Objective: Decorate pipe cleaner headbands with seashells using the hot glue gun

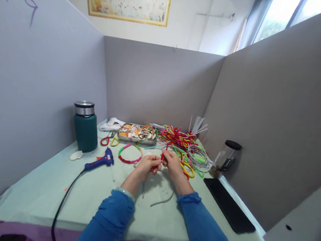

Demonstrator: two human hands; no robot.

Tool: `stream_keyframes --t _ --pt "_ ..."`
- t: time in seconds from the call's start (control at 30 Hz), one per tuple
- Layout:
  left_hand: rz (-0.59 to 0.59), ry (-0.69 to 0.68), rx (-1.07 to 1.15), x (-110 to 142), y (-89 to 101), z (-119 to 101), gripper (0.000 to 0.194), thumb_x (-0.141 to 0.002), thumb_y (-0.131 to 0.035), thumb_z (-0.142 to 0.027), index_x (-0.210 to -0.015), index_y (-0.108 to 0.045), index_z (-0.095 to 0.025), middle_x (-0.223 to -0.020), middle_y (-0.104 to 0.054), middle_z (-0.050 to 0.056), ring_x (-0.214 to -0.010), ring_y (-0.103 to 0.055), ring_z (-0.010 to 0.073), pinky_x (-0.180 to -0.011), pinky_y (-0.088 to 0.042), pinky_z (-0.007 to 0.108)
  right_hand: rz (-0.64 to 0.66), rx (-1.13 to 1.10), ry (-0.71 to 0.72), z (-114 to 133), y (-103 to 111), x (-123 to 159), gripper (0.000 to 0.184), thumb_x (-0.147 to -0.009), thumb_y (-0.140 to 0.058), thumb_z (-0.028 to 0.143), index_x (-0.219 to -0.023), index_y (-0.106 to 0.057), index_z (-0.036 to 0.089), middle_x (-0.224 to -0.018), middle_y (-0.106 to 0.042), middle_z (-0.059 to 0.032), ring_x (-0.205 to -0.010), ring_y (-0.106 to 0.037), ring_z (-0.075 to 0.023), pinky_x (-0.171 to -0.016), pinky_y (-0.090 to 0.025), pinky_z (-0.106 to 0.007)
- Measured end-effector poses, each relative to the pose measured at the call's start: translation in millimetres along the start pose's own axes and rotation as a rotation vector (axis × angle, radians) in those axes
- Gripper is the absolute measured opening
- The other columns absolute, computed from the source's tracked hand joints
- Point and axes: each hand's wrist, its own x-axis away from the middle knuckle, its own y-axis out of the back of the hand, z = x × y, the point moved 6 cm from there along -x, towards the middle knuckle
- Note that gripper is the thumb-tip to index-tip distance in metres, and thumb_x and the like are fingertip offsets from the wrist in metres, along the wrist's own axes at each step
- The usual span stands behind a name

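Observation:
Over the middle of the table, my left hand (150,165) and my right hand (172,163) nearly meet, fingers pinched. Between them runs a red pipe cleaner (162,156), which both appear to grip; the fingers partly hide it. A grey cord-like strip (162,202) hangs or lies below my hands, its upper part covered by them. Just left of my left hand lies a ring wrapped in pink, green and red (126,161). Beside my right hand is a yellow loop (189,171), at the edge of a heap of coloured pipe cleaners (176,135).
A blue glue gun (99,163) with a black cord lies left, near red-and-yellow-handled scissors (114,142) and a green flask (85,133). Behind stands a metal tray (136,140) of shells or chips. Right are a grey coil (198,158), clear jar (227,159) and black slab (228,206). Partitions enclose three sides.

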Motion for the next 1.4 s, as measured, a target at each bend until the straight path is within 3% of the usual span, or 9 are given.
stream_keyframes --t 0.1,0.27,0.4,0.6,0.8,0.9,1.0,1.2,1.4 --pt "-0.179 -0.062 -0.201 -3.2 9.1 0.3 0.022 -0.072 -0.062 -0.035 -0.079 -0.054 -0.015 -0.057 -0.062 -0.001 -0.034 -0.042 0.0065 -0.039 -0.031 0.020 -0.064 0.095 0.067 3.0 5.3 -0.5 0.040 -0.072 -0.062 0.052 -0.054 -0.047 0.020 -0.043 -0.038 0.0070 -0.041 -0.032 -0.0081 -0.043 -0.023 -0.023" --pt "-0.378 -0.177 -0.556 -5.4 20.5 -3.8 0.008 -0.077 -0.057 -0.024 -0.077 -0.059 -0.017 -0.068 -0.069 0.002 -0.046 -0.053 0.0086 -0.055 -0.042 0.023 -0.052 0.160 0.059 -2.8 7.5 -3.2 0.036 -0.070 -0.063 0.052 -0.058 -0.053 0.019 -0.044 -0.041 0.0064 -0.041 -0.034 -0.0091 -0.043 -0.025 -0.024" --pt "-0.436 -0.192 -0.693 -1.9 22.8 -8.4 0.010 -0.078 -0.056 -0.022 -0.081 -0.065 -0.018 -0.071 -0.070 0.002 -0.057 -0.060 0.0114 -0.063 -0.044 0.024 -0.027 0.215 0.086 -3.0 6.9 -3.5 0.035 -0.074 -0.059 0.050 -0.062 -0.058 0.017 -0.045 -0.042 0.0051 -0.044 -0.037 -0.0103 -0.045 -0.028 -0.024" --pt "-0.505 -0.185 -0.837 5.3 22.4 -16.5 0.017 -0.082 -0.051 -0.021 -0.073 -0.065 -0.017 -0.064 -0.069 0.001 -0.059 -0.061 0.0117 -0.066 -0.042 0.024 0.082 0.335 0.178 4.7 -1.8 1.7 0.027 -0.080 -0.056 0.042 -0.071 -0.063 0.018 -0.054 -0.048 0.0032 -0.054 -0.046 -0.0128 -0.053 -0.036 -0.024" --pt "-0.572 -0.172 -0.777 5.0 27.4 -14.5 0.014 -0.082 -0.052 -0.022 -0.076 -0.064 -0.017 -0.063 -0.069 0.002 -0.050 -0.058 0.0108 -0.058 -0.041 0.023 -0.005 0.277 0.135 -0.5 1.4 -0.7 0.025 -0.078 -0.058 0.041 -0.074 -0.063 0.017 -0.056 -0.050 0.0031 -0.050 -0.042 -0.0118 -0.050 -0.032 -0.025" --pt "-0.565 -0.148 -0.669 3.1 29.2 -11.4 0.013 -0.081 -0.052 -0.022 -0.072 -0.060 -0.017 -0.059 -0.066 0.001 -0.042 -0.054 0.0092 -0.051 -0.039 0.022 0.088 0.224 0.137 6.1 -3.6 2.6 0.022 -0.076 -0.060 0.039 -0.073 -0.064 0.017 -0.056 -0.049 0.0032 -0.051 -0.041 -0.0114 -0.050 -0.031 -0.025" --pt "-0.532 -0.093 -0.416 0.4 31.7 -6.4 0.010 -0.079 -0.054 -0.022 -0.071 -0.057 -0.017 -0.055 -0.063 -0.002 -0.034 -0.047 0.0080 -0.042 -0.035 0.022 0.197 0.186 0.092 10.8 -7.6 6.5 0.021 -0.075 -0.060 0.038 -0.073 -0.064 0.017 -0.050 -0.045 0.0047 -0.048 -0.038 -0.0109 -0.048 -0.028 -0.025" --pt "-0.374 -0.043 0.084 1.4 26.5 -4.5 0.011 -0.068 -0.062 -0.023 -0.068 -0.055 -0.014 -0.050 -0.057 -0.002 -0.033 -0.038 0.0061 -0.035 -0.032 0.021 0.135 0.261 0.089 0.6 0.8 -0.8 0.018 -0.071 -0.061 0.035 -0.073 -0.065 0.017 -0.050 -0.047 0.0047 -0.048 -0.040 -0.0110 -0.048 -0.030 -0.025" --pt "-0.176 0.101 0.182 3.8 11.8 1.7 0.015 -0.061 -0.067 -0.021 -0.066 -0.055 -0.014 -0.046 -0.054 -0.002 -0.031 -0.034 0.0047 -0.034 -0.028 0.020 0.010 0.359 0.113 1.8 10.3 -4.1 0.018 -0.072 -0.061 0.036 -0.067 -0.062 0.018 -0.050 -0.047 0.0037 -0.049 -0.041 -0.0117 -0.049 -0.030 -0.025"
